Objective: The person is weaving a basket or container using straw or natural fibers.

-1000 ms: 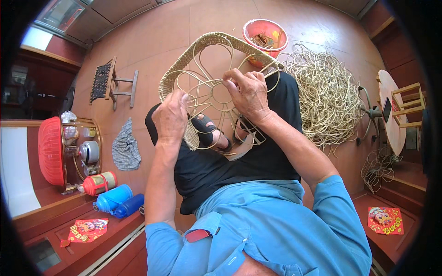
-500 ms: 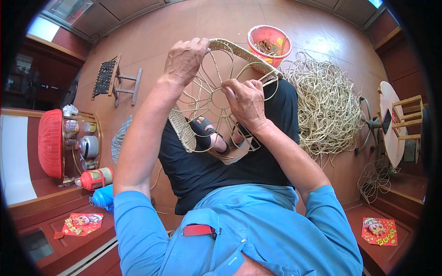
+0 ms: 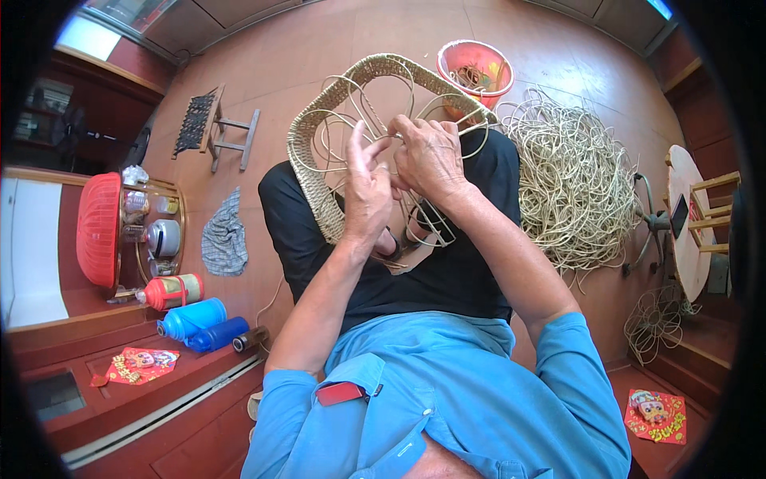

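The woven rattan frame (image 3: 335,152) rests tilted on the person's lap, its tightly woven rim curving from the left side over the top, with loose looped strands filling its open middle. Both hands meet at that middle. The right hand (image 3: 431,156) has its grip closed on a thin strand inside the frame, fingers pinched together. The left hand (image 3: 367,191) lies just beside it, touching it, palm against the loops and fingers stretched upward, half open; whether it pinches a strand cannot be told. The frame's lower edge sits against the black trousers (image 3: 415,263), and a foot in a sandal shows through the loops below the hands.

To the right, just beside the frame and the right forearm, a big tangled heap of rattan strands (image 3: 574,184) covers the floor. An orange bucket (image 3: 476,68) stands at the frame's upper edge, close behind it. To the left the brown floor (image 3: 255,72) lies open as far as a small wooden stool (image 3: 219,128) and a grey cloth (image 3: 225,235), both well apart from the frame. Further left, blue bottles (image 3: 199,323) lie near a red basket (image 3: 100,227).
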`<move>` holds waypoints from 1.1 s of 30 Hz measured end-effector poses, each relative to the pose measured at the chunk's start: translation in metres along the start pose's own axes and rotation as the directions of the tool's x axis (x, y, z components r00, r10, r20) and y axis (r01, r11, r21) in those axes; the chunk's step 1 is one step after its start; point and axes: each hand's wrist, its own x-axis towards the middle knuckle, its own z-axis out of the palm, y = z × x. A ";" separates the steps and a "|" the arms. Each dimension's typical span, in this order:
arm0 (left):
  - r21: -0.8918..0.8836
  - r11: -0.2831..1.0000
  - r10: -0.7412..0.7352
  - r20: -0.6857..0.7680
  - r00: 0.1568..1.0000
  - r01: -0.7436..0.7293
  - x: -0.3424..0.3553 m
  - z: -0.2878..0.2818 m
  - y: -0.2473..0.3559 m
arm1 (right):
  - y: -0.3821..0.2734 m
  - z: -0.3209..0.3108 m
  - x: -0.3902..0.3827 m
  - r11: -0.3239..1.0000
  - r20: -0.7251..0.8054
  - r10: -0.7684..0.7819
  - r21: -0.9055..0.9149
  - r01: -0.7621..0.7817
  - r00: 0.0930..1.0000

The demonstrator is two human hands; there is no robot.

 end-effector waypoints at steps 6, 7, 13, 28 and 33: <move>-0.264 0.963 -0.042 0.035 0.998 0.050 0.003 0.023 -0.006 | 0.006 -0.017 0.005 0.990 0.171 0.137 -0.007 -0.138 0.976; -0.350 0.931 -0.092 0.053 0.994 0.105 0.006 0.027 -0.007 | 0.009 -0.021 0.006 0.991 0.149 0.133 0.007 -0.136 0.980; -0.493 0.866 -0.058 0.060 0.997 0.080 0.019 0.046 -0.012 | 0.016 -0.039 0.009 0.982 0.276 0.179 0.016 -0.190 0.945; -0.326 0.938 -0.109 0.036 0.993 0.115 0.040 0.046 -0.020 | 0.017 -0.035 0.002 0.994 0.215 0.056 0.083 -0.075 0.975; -0.461 0.887 -0.069 -0.061 0.996 0.033 0.037 0.049 -0.024 | 0.006 -0.033 -0.007 1.000 0.163 0.012 0.027 -0.016 0.987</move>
